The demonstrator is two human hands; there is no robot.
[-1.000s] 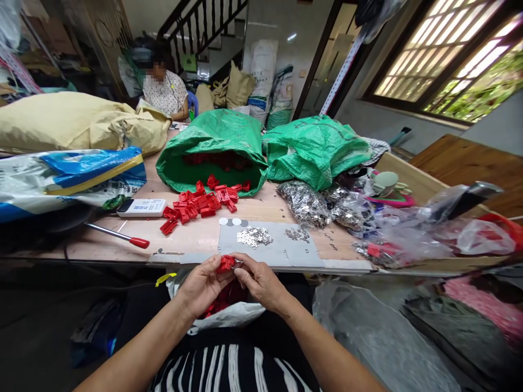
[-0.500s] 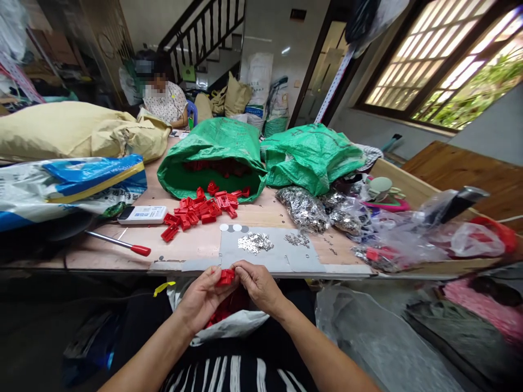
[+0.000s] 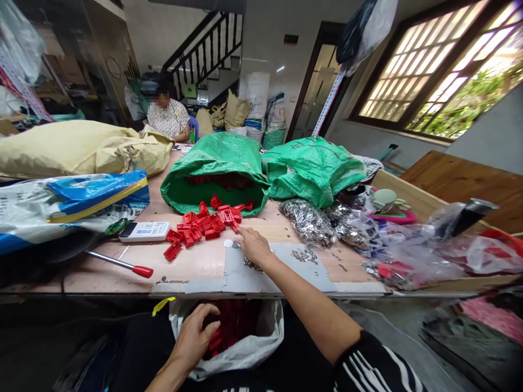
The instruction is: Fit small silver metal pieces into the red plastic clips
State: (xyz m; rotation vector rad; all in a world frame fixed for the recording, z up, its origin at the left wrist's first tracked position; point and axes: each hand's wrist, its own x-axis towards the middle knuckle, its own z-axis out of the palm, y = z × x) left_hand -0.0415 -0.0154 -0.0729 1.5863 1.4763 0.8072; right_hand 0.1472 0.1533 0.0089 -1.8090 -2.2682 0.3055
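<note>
My left hand is at the mouth of a white sack on my lap, its fingers curved and apart with nothing in them. Red plastic pieces fill the sack. Over the table, my right hand reaches forward with fingers stretched, their tips by the right edge of a pile of red plastic pieces. Beneath this hand lie small shiny metal pieces, mostly hidden, on a grey sheet. A white disc lies left of the hand. Another small metal heap sits to the right.
Behind the red pile gapes a green sack with more red pieces inside. Bags of metal parts lie at right. A red-tipped lever and a white box are at left. Across the table sits a person.
The red piece held between both hands is no longer in them. My right hand has moved forward over the table; my left hand has dropped toward the lap sack and opened. The view has tilted up.
</note>
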